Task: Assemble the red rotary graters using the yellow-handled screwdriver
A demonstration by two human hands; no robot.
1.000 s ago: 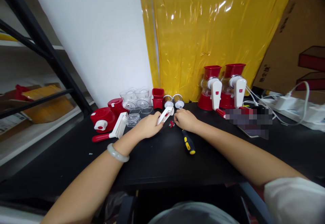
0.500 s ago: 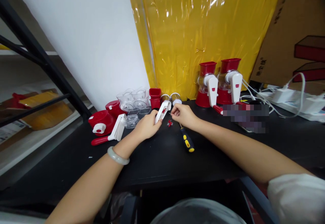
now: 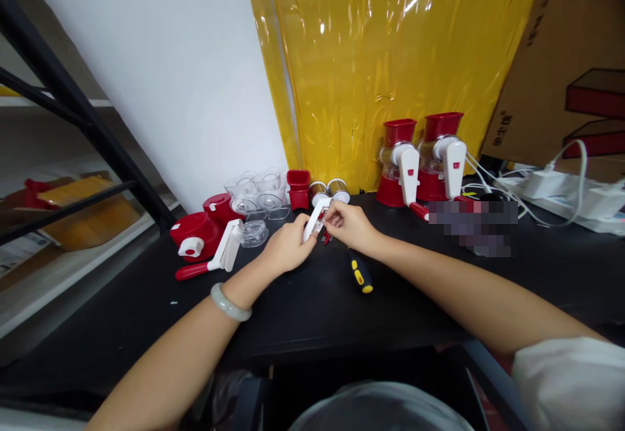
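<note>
Left hand has its grip closed firmly around a white crank arm, tilted over the middle of the black table! Right hand is in tight, fingers bunched at the arm's hollow side; whether that grip holds anything, I cannot tell. Small red pieces lie just below, a yellow-and-black screwdriver nearby. Two rotary graters stand behind to the right, their red labels too small to read; the cardboard box shows dark characters and an ®.
</note>
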